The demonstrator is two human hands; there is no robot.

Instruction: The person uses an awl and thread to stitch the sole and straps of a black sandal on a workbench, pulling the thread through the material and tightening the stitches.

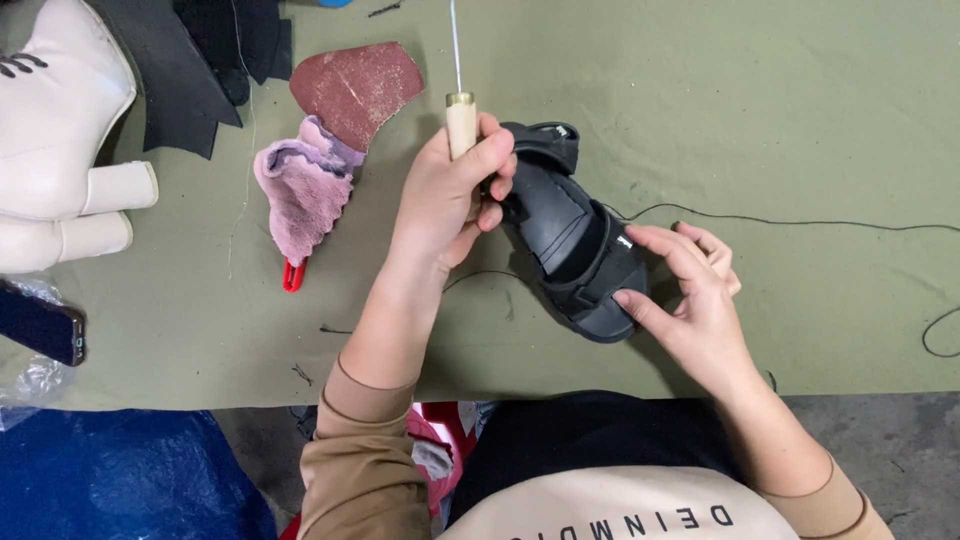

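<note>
While the olive-green cloth worktop (700,120) carries a black strapped sandal (575,245), the right hand (690,300) pinches its toe. The left hand (445,195) is clenched around a wooden-handled awl (461,115).

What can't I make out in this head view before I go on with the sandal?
- Awl: its metal tip is cut off by the top edge.
- Left hand: whether it touches the black sandal is hidden by its own fingers.
- Sandal toe: partly covered by the right hand.
- Black thread: runs off the right edge.
- Phone: cut by the left edge.
</note>
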